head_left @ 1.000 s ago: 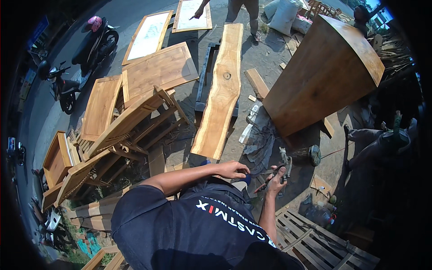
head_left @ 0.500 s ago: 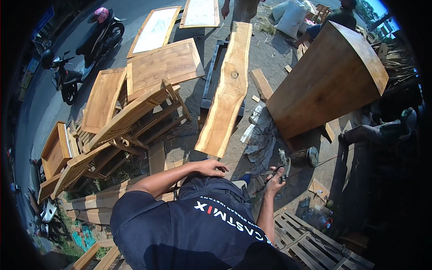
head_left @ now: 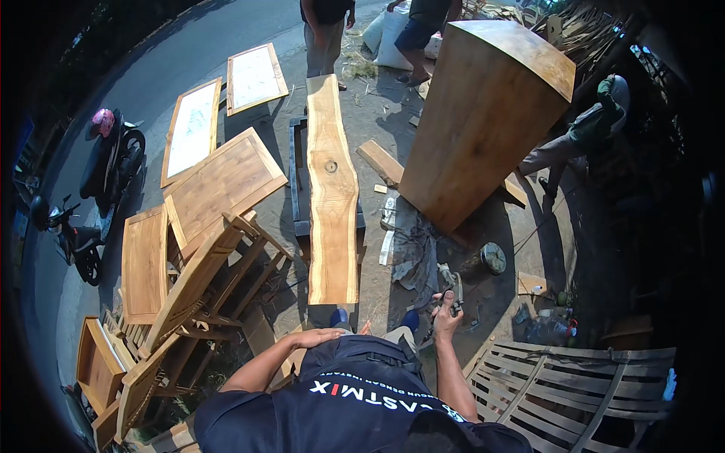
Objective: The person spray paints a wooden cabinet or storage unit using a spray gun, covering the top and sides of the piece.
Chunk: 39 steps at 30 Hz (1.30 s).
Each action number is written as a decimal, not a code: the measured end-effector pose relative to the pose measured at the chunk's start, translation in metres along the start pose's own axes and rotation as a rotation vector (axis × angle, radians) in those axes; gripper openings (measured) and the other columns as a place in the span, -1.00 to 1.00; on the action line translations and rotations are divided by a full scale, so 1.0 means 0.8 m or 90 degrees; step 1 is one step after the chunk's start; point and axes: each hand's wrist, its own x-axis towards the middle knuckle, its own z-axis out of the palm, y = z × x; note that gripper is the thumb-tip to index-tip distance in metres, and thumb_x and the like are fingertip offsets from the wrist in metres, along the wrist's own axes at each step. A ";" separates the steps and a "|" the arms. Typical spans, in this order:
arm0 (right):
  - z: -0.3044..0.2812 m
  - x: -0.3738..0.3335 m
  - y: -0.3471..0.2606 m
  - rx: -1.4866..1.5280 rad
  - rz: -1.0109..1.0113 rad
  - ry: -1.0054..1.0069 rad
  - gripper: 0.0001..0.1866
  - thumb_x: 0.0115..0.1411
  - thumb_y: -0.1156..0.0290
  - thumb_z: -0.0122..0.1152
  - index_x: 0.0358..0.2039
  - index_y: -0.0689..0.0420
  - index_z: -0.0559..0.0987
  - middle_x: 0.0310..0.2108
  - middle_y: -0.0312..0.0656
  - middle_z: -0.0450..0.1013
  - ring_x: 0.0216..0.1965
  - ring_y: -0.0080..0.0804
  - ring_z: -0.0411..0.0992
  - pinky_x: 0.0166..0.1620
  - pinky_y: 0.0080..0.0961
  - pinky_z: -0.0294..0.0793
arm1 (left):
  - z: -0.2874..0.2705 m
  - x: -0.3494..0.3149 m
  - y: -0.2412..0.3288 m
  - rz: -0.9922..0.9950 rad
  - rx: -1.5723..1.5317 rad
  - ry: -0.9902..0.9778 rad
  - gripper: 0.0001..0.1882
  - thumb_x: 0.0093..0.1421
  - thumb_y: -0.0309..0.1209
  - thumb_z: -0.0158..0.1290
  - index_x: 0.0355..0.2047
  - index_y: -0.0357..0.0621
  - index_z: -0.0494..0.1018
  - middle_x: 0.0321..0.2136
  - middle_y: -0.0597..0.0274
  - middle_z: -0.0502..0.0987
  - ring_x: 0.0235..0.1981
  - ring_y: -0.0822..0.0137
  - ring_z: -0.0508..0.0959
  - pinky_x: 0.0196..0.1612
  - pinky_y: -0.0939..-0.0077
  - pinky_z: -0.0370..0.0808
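Big wooden cabinet (head_left: pixel 483 113) sits tilted up at 1 o'clock, and the long slab (head_left: pixel 331 192) runs from 12 o'clock down toward the middle, lying across a dark frame (head_left: pixel 296 189). Stacked tabletops (head_left: pixel 219 185) and folding chairs (head_left: pixel 196 287) fill the 9 o'clock side. Right hand (head_left: pixel 445 315), just right of centre at 5 o'clock, is closed around a small dark tool (head_left: pixel 451 296) above the rags (head_left: pixel 415 253); left hand (head_left: pixel 321 337) lies flat, fingers together, on the person's hip near 6 o'clock.
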 end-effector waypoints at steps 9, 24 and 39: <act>0.002 -0.008 0.006 0.034 -0.052 0.051 -0.35 0.37 -0.25 0.13 -0.41 0.18 0.62 -0.75 -0.35 0.31 -0.72 -0.58 0.27 -0.56 -0.52 0.21 | -0.029 0.029 0.024 0.010 0.136 -0.038 -0.37 0.51 0.06 -0.13 0.33 -0.14 0.40 0.29 0.05 0.47 0.33 0.17 0.41 0.40 0.37 0.25; 0.007 -0.021 0.055 0.033 0.014 0.115 -0.31 0.33 -0.27 0.19 -0.22 0.28 0.57 -0.34 -0.22 0.61 -0.69 -0.52 0.40 -0.51 -0.49 0.40 | -0.013 0.003 -0.002 0.028 0.126 0.048 -0.42 0.53 0.01 -0.20 0.33 -0.11 0.40 0.30 0.09 0.45 0.36 0.16 0.37 0.42 0.33 0.22; 0.003 -0.029 0.038 0.025 0.028 0.100 -0.34 0.35 -0.26 0.15 -0.15 0.22 0.56 -0.28 -0.25 0.62 -0.60 -0.57 0.40 -0.41 -0.53 0.37 | -0.011 0.107 -0.004 -0.002 0.265 -0.037 -0.39 0.44 0.12 -0.13 0.19 -0.07 0.53 0.14 -0.07 0.57 0.19 -0.02 0.53 0.27 0.22 0.39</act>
